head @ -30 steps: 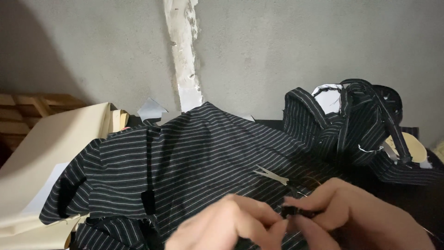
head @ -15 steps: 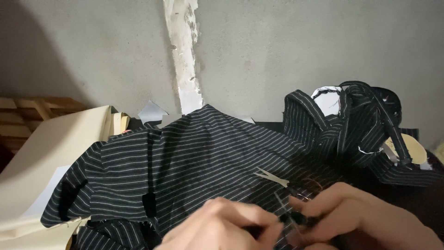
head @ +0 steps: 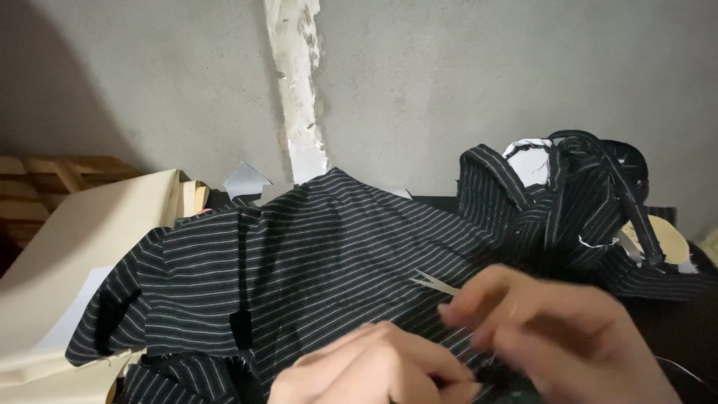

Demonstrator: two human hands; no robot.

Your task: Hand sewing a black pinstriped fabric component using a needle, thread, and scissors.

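Note:
A black shirt with thin white stripes [head: 299, 262] lies spread out in front of me. My left hand [head: 374, 370] is low in the middle, its fingers curled and pinched on a dark bit of the shirt at the bottom edge. My right hand [head: 557, 329] hovers just right of it, blurred by motion, with its fingers drawn together and pointing left; whatever is in them cannot be made out. Small metal snips [head: 432, 283] rest on the shirt just beyond the right hand's fingertips.
A heap of more black striped cloth and straps [head: 568, 194] sits at the back right, with pale paper pieces [head: 662, 236] beside it. Cream pattern paper [head: 82, 239] lies at the left over wooden slats [head: 45, 168]. A grey wall [head: 449, 82] rises close behind.
My right hand has lifted up and away from the left hand, where both had been pinched together on a small dark spot. The left hand stays low.

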